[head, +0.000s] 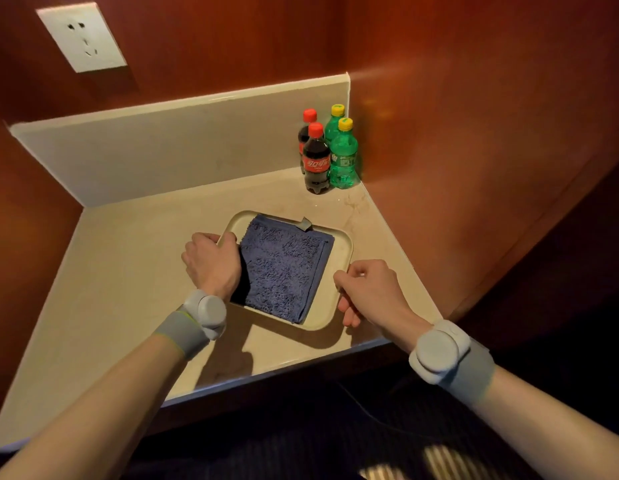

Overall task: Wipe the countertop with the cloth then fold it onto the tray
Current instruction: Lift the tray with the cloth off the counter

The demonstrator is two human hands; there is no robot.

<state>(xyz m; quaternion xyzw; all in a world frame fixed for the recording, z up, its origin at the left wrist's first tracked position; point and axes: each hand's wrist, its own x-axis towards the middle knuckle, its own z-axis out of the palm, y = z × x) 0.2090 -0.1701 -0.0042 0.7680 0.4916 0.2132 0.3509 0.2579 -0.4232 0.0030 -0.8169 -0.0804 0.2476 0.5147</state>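
Observation:
A blue terry cloth (284,268) lies folded flat inside a cream tray (341,249) on the beige countertop (128,271). A small grey tag sticks up at the cloth's far edge. My left hand (211,259) grips the tray's left rim, fingers curled over the edge beside the cloth. On the opposite side, my right hand (367,292) holds the tray's right front rim, thumb on top and fingers underneath. The tray's near edge sits slightly raised above the counter, casting a shadow.
Two cola bottles (316,161) and two green soda bottles (342,157) stand in the far right corner against the wooden wall. A wall socket (81,38) is at upper left. The counter's front edge (284,370) runs close below the tray.

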